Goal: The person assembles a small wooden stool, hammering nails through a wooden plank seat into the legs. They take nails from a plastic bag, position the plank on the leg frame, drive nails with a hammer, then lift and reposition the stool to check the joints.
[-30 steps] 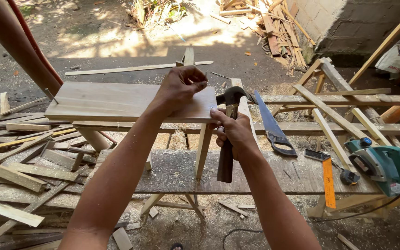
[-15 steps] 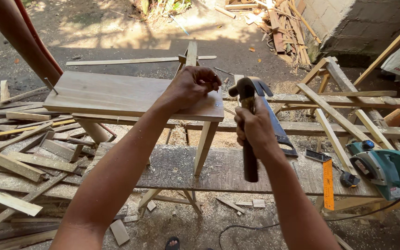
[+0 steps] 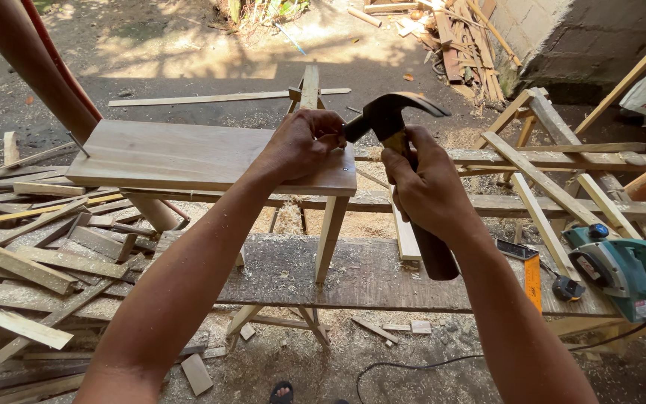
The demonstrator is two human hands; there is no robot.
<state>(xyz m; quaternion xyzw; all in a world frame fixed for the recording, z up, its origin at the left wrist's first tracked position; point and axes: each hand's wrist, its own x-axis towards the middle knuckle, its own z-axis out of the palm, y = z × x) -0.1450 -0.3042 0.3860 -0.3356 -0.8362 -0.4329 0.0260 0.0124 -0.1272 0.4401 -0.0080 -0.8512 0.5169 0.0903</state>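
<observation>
1. The right hand point(image 3: 431, 187) is wrapped tight around a hammer point(image 3: 405, 161), its head just beside the left hand's fingers.
2. The left hand point(image 3: 302, 142) is pinched shut at the near right corner of a wooden board point(image 3: 188, 157); what it pinches is hidden.
3. A green power planer point(image 3: 622, 269) lies on the workbench point(image 3: 353, 280).

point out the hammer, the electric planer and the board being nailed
claw hammer point(image 3: 390, 120), head view, on its dark metal head
electric planer point(image 3: 626, 269), head view, on its green body
wooden board point(image 3: 188, 153), head view, on its bare top face
</observation>
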